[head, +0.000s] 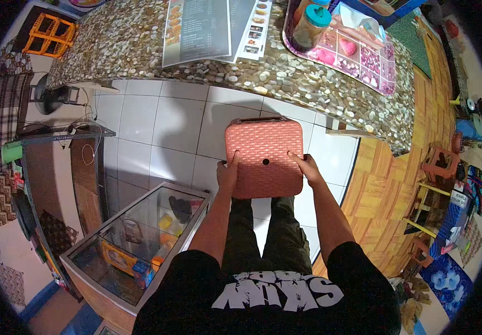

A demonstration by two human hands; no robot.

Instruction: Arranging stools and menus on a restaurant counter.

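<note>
Between my two hands is a pinkish-red plastic stool (265,138), seen from above, its square seat woven in pattern with one small round hole near the middle. My left hand (227,173) grips its left side, thumb lying on top. On the opposite side my right hand (307,166) holds the edge in the same way. The seat hides whatever is below it, so I cannot tell whether it touches the floor. My legs (268,238) in dark trousers are just behind it.
Ahead runs a pebble-patterned counter (119,37) bearing menu sheets (197,31) and a pink tray (360,69) with a teal-lidded jar (311,27). A glass-topped display case (140,243) stands at my left. White floor tiles (178,113) meet wood-patterned flooring (375,184) on the right.
</note>
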